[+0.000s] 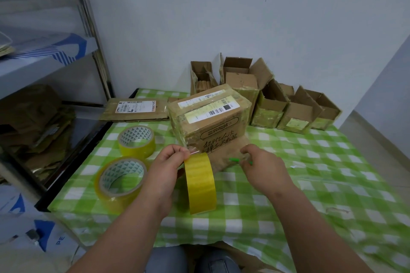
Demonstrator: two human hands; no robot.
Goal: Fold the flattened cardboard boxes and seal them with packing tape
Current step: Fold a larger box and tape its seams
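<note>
Beside left hand point(165, 167), two tape rolls point(136, 141).

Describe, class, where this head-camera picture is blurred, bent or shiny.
Head view: the right hand and the green checked tablecloth at lower right smear with motion; the shelf post bows from wide-angle distortion; the tape roll in the left hand stays sharp; glare shines on the taped box.

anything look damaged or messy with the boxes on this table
Yes. The open brown cardboard boxes along the wall have torn, ragged flaps and crinkled old yellowish tape. The labelled brown cardboard box at centre sits tilted, wrapped in wrinkled tape.
</note>
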